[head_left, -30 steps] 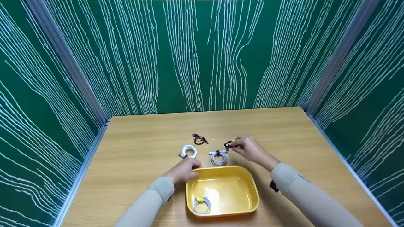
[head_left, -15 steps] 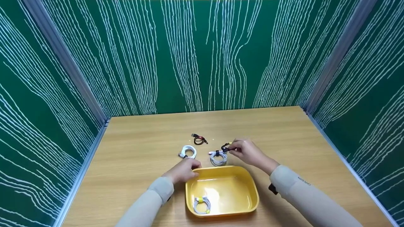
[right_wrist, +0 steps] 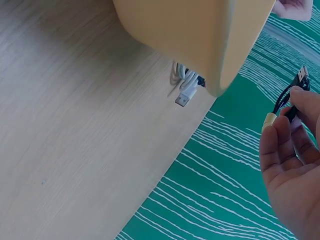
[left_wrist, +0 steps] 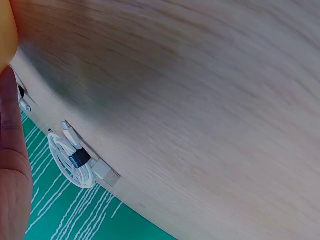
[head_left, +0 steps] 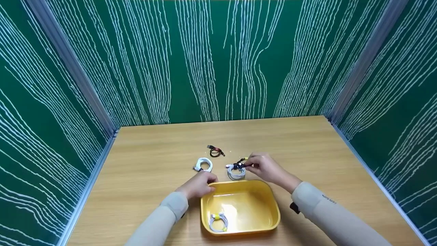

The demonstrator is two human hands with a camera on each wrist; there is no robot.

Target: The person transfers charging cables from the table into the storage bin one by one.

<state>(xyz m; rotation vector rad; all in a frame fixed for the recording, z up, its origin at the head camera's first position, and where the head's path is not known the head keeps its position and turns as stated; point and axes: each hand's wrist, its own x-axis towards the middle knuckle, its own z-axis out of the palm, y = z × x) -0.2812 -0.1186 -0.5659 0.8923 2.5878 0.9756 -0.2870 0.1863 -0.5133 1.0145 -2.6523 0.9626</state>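
My right hand [head_left: 268, 168] pinches a coiled black USB cable [right_wrist: 283, 100] with a yellow tie, its metal plug pointing up past the thumb in the right wrist view. In the head view this cable overlaps a grey-white coiled cable [head_left: 236, 175] with a black strap, just beyond the yellow plastic bin [head_left: 277, 213]. At the bin's far left corner, my left hand [head_left: 199, 184] grips the rim, thumb over the inside. Inside the bin, near its front left corner, lies a pale coiled cable [head_left: 218, 222] with a yellow strap.
Beyond my left hand lies a white coiled cable [head_left: 206, 160], its black strap and USB plug plain in the left wrist view. Farther back is a small black cable [head_left: 215, 151] with a red tie. Green panels with white streaks [head_left: 194, 68] enclose the wooden table [head_left: 153, 150].
My right hand has shifted slightly left and nearer with the black cable, which has come over the grey-white coil. My left hand and the bin stay put.
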